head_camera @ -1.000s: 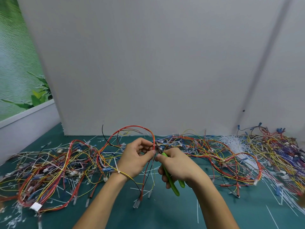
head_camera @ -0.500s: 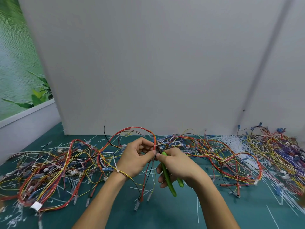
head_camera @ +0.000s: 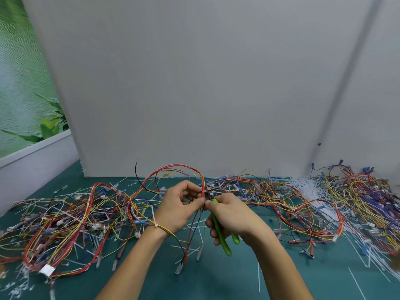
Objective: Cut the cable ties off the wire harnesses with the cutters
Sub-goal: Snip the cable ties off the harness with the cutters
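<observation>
Head view. Items by size, each placed from the cutters (head_camera: 225,247).

1. White panel (head_camera: 205,83): upright, behind the cutters. Its bottom edge meets the green mat (head_camera: 242,282) across the whole work area.
2. Green mat: flat under everything. The barest stretch is nearer the person than the cutters, between and to the right of the forearms, with only stray white offcuts on it.
3. Left heap (head_camera: 65,219) of wire harnesses: left of the cutters, spreading out to the mat's left edge.
4. Right heap (head_camera: 303,211) of harnesses: right of the cutters, running out of view on that side.
5. Loose white ties (head_camera: 307,187): a bundle right of and behind the cutters, at the panel's foot.
6. Held harness (head_camera: 173,169): red and yellow strands arching up behind and left of the cutters, with the ends hanging below them to the mat.
7. Left hand (head_camera: 177,211): just left of the cutters, thumb and fingertips pinching the held harness.
8. Right hand (head_camera: 236,217): fingers wrapped round the cutters' green handles.
9. Cutters: handles point toward the person and the metal head touches the held harness beside the left fingertips. Blades parted or closed: cannot tell.
10. Cable tie (head_camera: 156,225): white, on a strand crossing the left wrist, left of the cutters. Whether another sits at the cutter head is too small to tell.
</observation>
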Available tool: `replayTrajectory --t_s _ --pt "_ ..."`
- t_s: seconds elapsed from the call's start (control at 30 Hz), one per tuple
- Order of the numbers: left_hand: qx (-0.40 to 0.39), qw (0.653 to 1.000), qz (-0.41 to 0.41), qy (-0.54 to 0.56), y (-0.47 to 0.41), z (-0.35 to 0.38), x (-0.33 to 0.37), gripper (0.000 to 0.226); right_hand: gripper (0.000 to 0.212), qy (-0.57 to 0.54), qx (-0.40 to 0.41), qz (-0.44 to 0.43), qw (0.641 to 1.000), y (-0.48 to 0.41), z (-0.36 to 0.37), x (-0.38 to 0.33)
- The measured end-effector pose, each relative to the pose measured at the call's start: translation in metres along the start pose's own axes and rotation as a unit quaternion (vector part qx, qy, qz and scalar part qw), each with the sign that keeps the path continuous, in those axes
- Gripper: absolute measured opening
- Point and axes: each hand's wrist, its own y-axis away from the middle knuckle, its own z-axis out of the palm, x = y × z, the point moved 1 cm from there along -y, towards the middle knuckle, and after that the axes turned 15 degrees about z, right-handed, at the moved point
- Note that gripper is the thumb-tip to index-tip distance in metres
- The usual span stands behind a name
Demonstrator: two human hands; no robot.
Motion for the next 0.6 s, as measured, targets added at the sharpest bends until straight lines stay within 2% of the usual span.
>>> replayTrajectory --t_s 0.33,0.6 --pt "0.004 1.000 0.014 -0.022 0.0009 -0.0024 0.0048 0.019 0.027 -0.016 -0.036 0.014 0.999 0.0018 -0.0053 -0.0002" --pt "0.009 0.999 0.020 -0.033 0.0005 -0.0028 0.0073 0.019 0.025 0.017 -0.023 0.007 1.000 0.0011 -0.0074 0.0009"
